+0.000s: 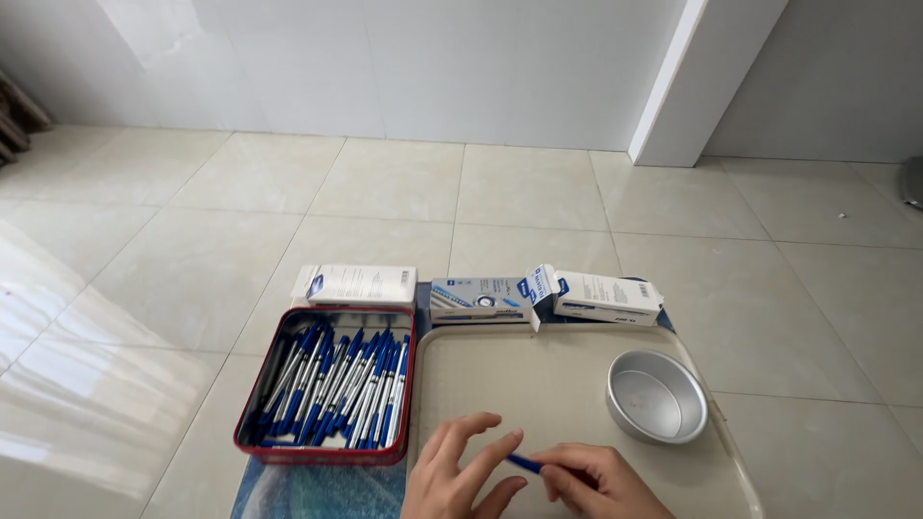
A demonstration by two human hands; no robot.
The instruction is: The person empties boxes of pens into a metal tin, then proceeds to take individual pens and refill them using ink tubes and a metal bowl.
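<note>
Head view: both your hands sit at the near edge of the beige tray (577,360), partly cut off by the frame bottom. Your right hand (596,483) is closed on a blue pen (525,464), pinching it between thumb and fingers; only the blue end sticks out toward the left, lying low over the tray surface. Your left hand (460,474) is open, fingers spread and resting on the tray, forefinger tip just beside the pen's exposed end. Can't tell if it actually touches the pen.

Round metal bowl (657,396) sits at the tray's right side, toward the right edge, well apart from both hands. It looks empty inside from this angle.

Just off the tray's left edge: red tin (325,454) full of blue-and-silver pens (346,389), packed roughly parallel, pointing front to back. Tin touches or nearly touches the tray edge.

Along the tray's far edge, three small cartons in a row: white box (355,285) behind the tin, lying flat; a blue-and-white box (478,300) at the tray's far-left corner; another white box (608,298) beside it with its end flap open, the two meeting at the flap.

All of it sits on a blue patterned surface (317,490) over a pale tiled floor (192,240).
</note>
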